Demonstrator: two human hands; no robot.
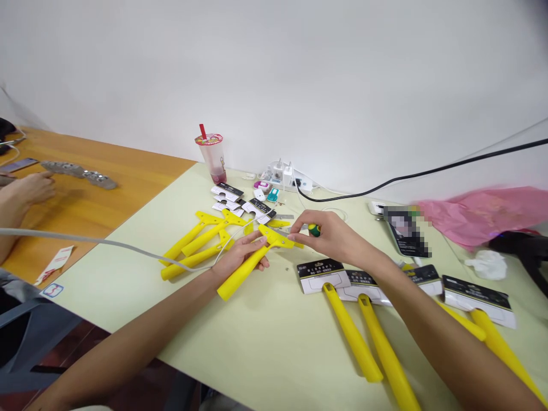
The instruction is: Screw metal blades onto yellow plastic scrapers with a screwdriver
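Note:
My left hand (237, 254) is closed around a yellow plastic scraper (245, 274), its wide head pointing away from me and its handle toward me. Small screws show on the head. Over that head, my right hand (331, 237) is closed on a screwdriver (314, 230) with a green and yellow handle; the fingertips are close to the head's right end, and whether they touch it is unclear. Several more yellow scrapers (205, 242) lie to the left of my left hand. Behind them are black-and-white header cards (226, 192).
On the right, yellow scrapers (353, 334) lie with header cards (323, 274) attached. Along the wall stand a drink cup (213, 157) and a power strip (289, 177). A pale cable (128, 246) crosses my left wrist. Another person's hand (36, 188) rests on the wooden table.

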